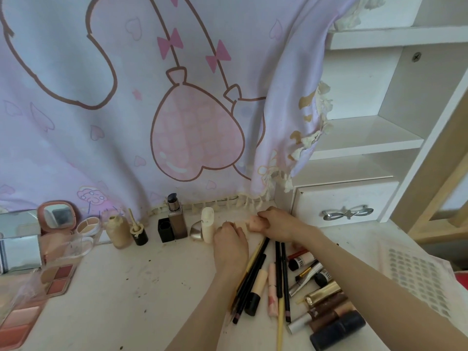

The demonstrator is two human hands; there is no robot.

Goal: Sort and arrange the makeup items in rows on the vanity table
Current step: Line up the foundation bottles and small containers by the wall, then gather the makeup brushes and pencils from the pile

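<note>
Two hands work at the far edge of the vanity table (152, 287): the right hand (277, 222) curls around a small pink item (254, 222), while the left hand (229, 239) has curled fingers whose contents I cannot tell. Pencils and tubes (281, 279) lie heaped near right, and a row of bottles (174, 221) stands far left of the hands.

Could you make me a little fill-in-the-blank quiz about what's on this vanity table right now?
1. The cloth hanging behind the table shows a pink balloon shaped like a ____.
2. The drawer has a handle shaped like a ____.
3. The right hand pinches a small ____-coloured item.
4. The pencils lie under the person's ____ forearm.

Missing words: heart; bow; pink; right
</note>
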